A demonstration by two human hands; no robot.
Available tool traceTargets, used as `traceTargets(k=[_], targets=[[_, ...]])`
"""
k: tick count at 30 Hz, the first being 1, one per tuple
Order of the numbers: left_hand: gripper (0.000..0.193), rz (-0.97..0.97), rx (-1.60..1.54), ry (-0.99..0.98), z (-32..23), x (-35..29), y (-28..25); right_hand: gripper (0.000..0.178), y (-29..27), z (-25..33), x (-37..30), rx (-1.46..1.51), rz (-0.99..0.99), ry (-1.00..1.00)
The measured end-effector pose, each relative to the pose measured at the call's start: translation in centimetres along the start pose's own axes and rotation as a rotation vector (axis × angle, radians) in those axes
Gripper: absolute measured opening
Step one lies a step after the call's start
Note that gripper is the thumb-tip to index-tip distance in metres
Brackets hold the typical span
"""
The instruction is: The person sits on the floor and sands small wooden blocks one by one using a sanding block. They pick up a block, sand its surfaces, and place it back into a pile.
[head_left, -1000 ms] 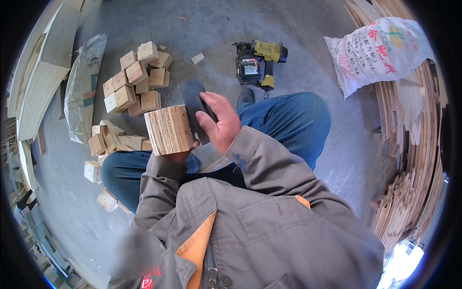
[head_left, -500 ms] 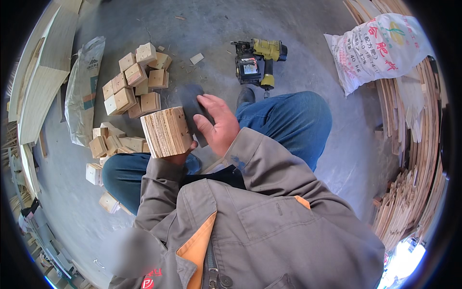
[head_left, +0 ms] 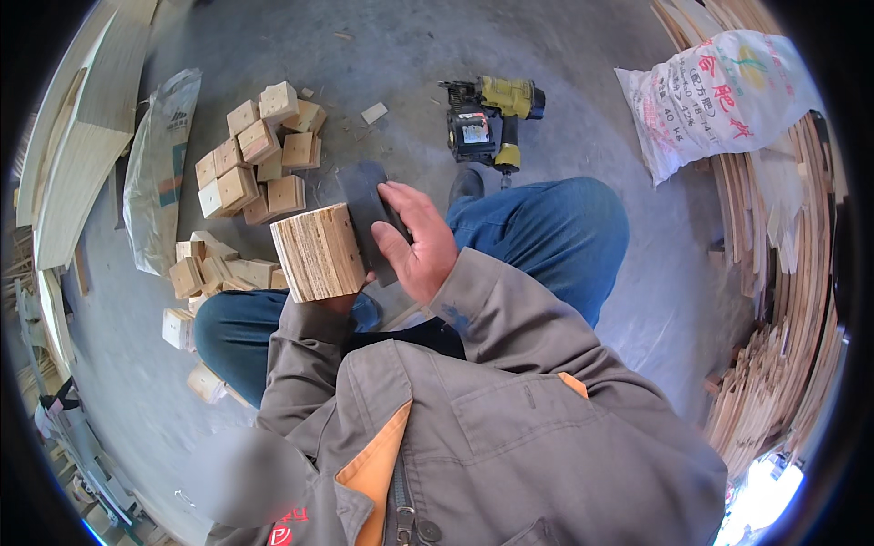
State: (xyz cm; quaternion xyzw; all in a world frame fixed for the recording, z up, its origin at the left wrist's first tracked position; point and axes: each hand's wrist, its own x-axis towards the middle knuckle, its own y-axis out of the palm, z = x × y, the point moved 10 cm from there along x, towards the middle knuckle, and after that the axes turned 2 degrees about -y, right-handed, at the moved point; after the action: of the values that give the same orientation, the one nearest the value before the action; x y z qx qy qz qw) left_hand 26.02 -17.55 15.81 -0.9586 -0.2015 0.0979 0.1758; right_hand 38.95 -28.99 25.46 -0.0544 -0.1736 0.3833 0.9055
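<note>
A thick block of layered plywood (head_left: 319,255) rests on my left hand (head_left: 340,303), which holds it from below and is mostly hidden by it. The striped plywood edges face me. Closed around a dark grey, flat, oblong block (head_left: 371,211) is my right hand (head_left: 421,238), its thumb on the near face and its fingers over the far edge. That dark block stands against the right face of the plywood block. Its exact kind is unclear.
Several small plywood blocks (head_left: 259,141) lie piled on the concrete floor at left, beside a flat plastic sack (head_left: 164,173). A yellow-and-black nail gun (head_left: 487,118) lies ahead. At right, a filled white sack (head_left: 719,100) sits over stacked wood strips (head_left: 774,355). Large boards (head_left: 86,136) stand far left.
The dark block in my right hand has slid slightly along the plywood block's right face and looks less blurred. The plywood block has shifted a little to the right.
</note>
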Motion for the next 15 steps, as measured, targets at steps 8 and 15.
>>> traceTargets(k=[8, 15], targets=[[0.065, 0.088, -0.852, -0.101, -0.2, 0.1, 0.4, 0.048, 0.7, -3.3, 0.4, 0.035, 0.053, 0.128], [0.066, 0.102, -1.676, -0.318, 0.1, 0.3, 2.0, 0.047, -1.9, -1.8, 1.3, 0.347, 0.045, 0.144]])
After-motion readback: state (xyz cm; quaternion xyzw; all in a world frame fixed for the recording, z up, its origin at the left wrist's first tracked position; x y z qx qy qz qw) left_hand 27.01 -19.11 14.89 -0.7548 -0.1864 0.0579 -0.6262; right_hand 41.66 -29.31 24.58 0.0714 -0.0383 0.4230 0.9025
